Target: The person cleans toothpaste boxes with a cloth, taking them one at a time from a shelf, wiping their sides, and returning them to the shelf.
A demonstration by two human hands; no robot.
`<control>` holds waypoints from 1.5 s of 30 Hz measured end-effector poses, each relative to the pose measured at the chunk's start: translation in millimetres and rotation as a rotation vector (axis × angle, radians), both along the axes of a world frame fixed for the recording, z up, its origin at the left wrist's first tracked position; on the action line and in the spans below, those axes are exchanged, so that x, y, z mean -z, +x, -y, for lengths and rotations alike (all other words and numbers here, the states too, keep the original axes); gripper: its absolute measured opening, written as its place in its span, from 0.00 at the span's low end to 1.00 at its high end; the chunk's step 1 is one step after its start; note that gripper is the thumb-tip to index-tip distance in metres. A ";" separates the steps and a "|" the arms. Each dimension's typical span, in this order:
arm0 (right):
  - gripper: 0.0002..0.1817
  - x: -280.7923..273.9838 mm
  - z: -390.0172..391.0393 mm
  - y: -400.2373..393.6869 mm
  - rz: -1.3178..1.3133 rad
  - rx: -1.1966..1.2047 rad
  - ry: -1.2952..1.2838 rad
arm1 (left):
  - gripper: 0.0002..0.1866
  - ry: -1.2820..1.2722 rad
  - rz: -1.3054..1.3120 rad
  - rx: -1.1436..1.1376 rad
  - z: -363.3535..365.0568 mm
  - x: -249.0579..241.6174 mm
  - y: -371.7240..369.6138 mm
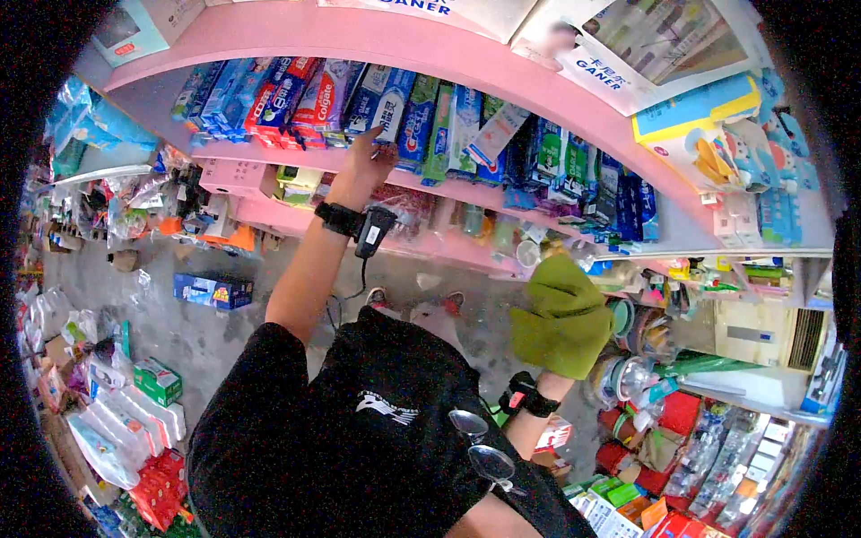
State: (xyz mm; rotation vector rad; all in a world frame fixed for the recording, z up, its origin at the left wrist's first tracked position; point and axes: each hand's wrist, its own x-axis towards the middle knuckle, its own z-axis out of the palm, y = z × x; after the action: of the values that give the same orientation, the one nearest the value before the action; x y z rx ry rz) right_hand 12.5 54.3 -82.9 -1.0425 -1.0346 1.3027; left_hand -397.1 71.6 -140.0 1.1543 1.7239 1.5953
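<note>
My left hand reaches up to the pink shelf, its fingertips against the lower end of a white-and-blue toothpaste box. The index finger is stretched out and the others bend a little; no firm grip shows. Beside that box stands a blue Crest box, and to the left a red Colgate box. On the right, an olive-green cloth is bunched over my right hand, hiding its fingers; the hand appears closed on it. Both wrists wear black bands, the left with a small black device.
White GANER boxes stand on the upper pink shelf. A blue carton lies on the grey floor. Packaged goods crowd the left, and jars and boxes the right. Glasses hang from my black shirt.
</note>
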 end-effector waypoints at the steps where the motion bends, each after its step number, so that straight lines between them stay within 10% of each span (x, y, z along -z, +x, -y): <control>1: 0.23 -1.8 -0.3 -5.2 -0.013 -0.015 -0.007 | 0.23 0.000 0.003 -0.002 0.0 4.0 -2.0; 4: 0.24 -5.5 3.3 -19.8 -0.066 -0.043 -0.045 | 0.24 0.093 -0.200 -0.039 2.5 0.0 0.0; 10: 0.24 -14.6 18.9 -48.9 -0.226 -0.064 -0.127 | 0.25 -0.031 0.277 -0.048 -14.2 -21.9 -2.8; 12: 0.24 -18.3 25.9 -57.3 -0.275 -0.058 -0.153 | 0.21 0.022 0.851 0.000 -23.8 -24.6 -8.1; 15: 0.24 -1.1 29.8 -50.1 -0.315 -0.037 -0.178 | 0.19 0.089 0.318 0.110 -22.4 -6.1 -14.0; 18: 0.22 29.7 33.5 -32.1 -0.127 -0.218 -0.163 | 0.17 0.052 0.548 0.086 23.6 -41.0 16.4; 20: 0.22 -3.8 31.3 -64.0 1.212 -0.473 0.379 | 0.16 0.115 0.707 0.201 50.0 -35.1 35.1; 22: 0.22 40.5 26.6 -65.8 1.212 -0.639 0.149 | 0.13 -0.026 0.840 0.198 76.4 -60.6 66.7; 23: 0.22 36.0 26.4 -81.8 1.207 -0.631 0.117 | 0.13 -0.139 0.677 0.236 89.1 -68.9 78.9; 25: 0.18 9.6 28.5 -126.1 1.560 -0.419 1.070 | 0.13 -0.267 0.516 0.287 107.4 -78.8 99.1; 28: 0.21 -6.8 27.5 -141.2 1.099 -0.429 0.928 | 0.12 -0.315 0.339 0.394 119.1 -84.2 114.6; 32: 0.36 -2.1 4.3 -109.9 1.296 -0.260 0.864 | 0.14 -0.249 -0.044 0.437 122.5 -91.5 102.8; 34: 0.20 69.9 -39.4 -112.4 1.100 0.521 1.189 | 0.15 -0.138 -0.057 0.487 124.7 -101.7 101.9; 38: 0.25 0.9 -19.3 -83.1 1.009 0.058 0.718 | 0.17 -0.113 -0.128 0.515 125.9 -105.8 99.7; 42: 0.31 -8.2 22.1 -98.9 1.393 -0.169 0.817 | 0.18 -0.153 -0.035 0.494 110.6 -109.2 106.0; 45: 0.16 -23.4 43.6 -139.3 1.471 -0.383 0.627 | 0.23 0.044 -0.574 0.321 96.2 -107.0 120.3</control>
State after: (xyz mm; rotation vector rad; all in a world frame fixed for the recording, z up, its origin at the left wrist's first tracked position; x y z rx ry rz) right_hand -126.8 10.7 -59.5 -1.2623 -2.6060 0.1704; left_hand -276.8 -24.6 -33.1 1.9394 1.7105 1.1770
